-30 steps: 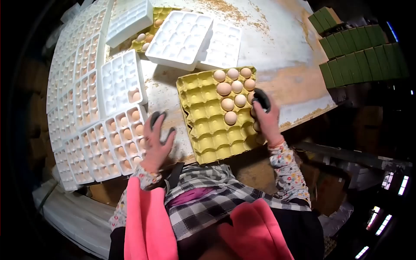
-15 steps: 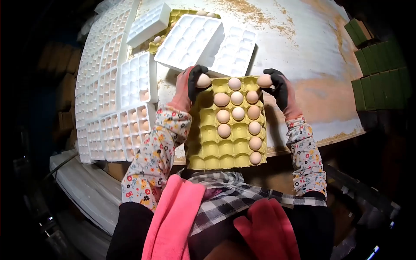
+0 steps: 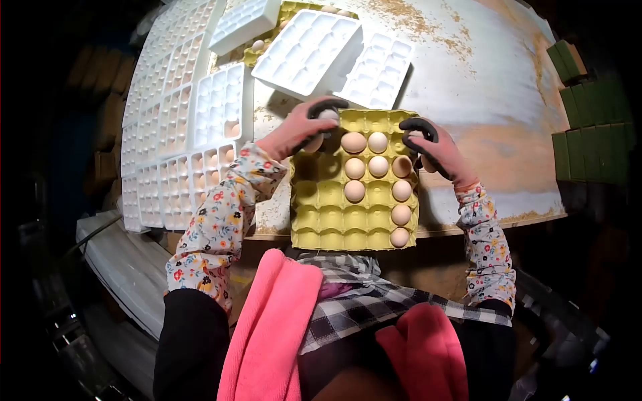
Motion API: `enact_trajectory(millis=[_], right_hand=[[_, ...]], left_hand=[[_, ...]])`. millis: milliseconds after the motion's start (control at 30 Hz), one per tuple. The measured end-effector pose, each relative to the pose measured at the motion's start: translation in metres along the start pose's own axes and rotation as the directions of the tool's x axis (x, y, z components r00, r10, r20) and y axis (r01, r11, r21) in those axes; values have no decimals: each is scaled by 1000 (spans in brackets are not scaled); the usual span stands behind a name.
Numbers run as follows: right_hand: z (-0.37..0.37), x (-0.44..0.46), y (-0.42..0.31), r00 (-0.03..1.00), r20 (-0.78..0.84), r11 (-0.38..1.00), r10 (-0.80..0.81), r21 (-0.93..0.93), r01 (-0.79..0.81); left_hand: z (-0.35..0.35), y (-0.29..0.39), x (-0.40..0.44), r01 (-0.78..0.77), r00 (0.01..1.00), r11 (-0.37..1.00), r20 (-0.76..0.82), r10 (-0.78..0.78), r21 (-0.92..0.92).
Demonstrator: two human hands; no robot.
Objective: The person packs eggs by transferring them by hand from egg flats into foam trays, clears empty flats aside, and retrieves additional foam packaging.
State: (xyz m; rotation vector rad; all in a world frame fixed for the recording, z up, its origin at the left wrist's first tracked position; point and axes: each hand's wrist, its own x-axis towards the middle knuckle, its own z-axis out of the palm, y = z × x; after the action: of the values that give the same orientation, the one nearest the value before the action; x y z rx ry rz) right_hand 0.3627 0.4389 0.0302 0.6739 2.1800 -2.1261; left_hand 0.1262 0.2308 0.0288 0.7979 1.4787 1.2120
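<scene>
Two eggs are in my gloved left hand [image 3: 297,128] at the tray's upper left: a pale egg [image 3: 328,116] between the fingertips and a second egg [image 3: 313,144] below the palm. My right hand [image 3: 438,150], in the same pink and black glove, curls at the upper right corner around an egg [image 3: 416,135]; another egg [image 3: 427,164] shows partly beneath it. Between the hands is a yellow egg tray [image 3: 321,217]. Several eggs sit in its cups, among them a brown egg [image 3: 353,142] and a whiter egg [image 3: 378,142]; the top row holds none.
White egg cartons [image 3: 307,53] lie behind the tray, one tilted over another. Rows of filled white cartons [image 3: 177,110] cover the table's left side. Another yellow tray [image 3: 289,10] lies under cartons at the back. Green boxes [image 3: 592,100] stand right of the wooden table [image 3: 495,147].
My left hand has taken the egg from the top row, and my right hand the right-hand egg of the second row. Each hand held one egg before. The view has shifted slightly.
</scene>
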Motion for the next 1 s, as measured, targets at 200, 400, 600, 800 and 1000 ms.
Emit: enact_trajectory(millis=[200,400,600,800,1000], right_hand=[[60,43,-27,994,88,143,-61,-985,97],[72,46,-56,999,-40,381,-18,-924,-30],[249,152,-104,978,154,865,-140,-461,196],[360,276,-66,992,25,464,-123,-882,80],[348,311,-61,965,-132,828,-229,-548,121]], left_hand=[[37,5,-8,-106,992,214,90,84,971],[-84,-9,-129,197,890,666,-416,186,720],[-232,-61,-144,643,755,398,-629,-184,654],[-251,-68,-156,515,781,643,-619,-80,567],[-277,-125,-95,357,537,723,-763,359,591]])
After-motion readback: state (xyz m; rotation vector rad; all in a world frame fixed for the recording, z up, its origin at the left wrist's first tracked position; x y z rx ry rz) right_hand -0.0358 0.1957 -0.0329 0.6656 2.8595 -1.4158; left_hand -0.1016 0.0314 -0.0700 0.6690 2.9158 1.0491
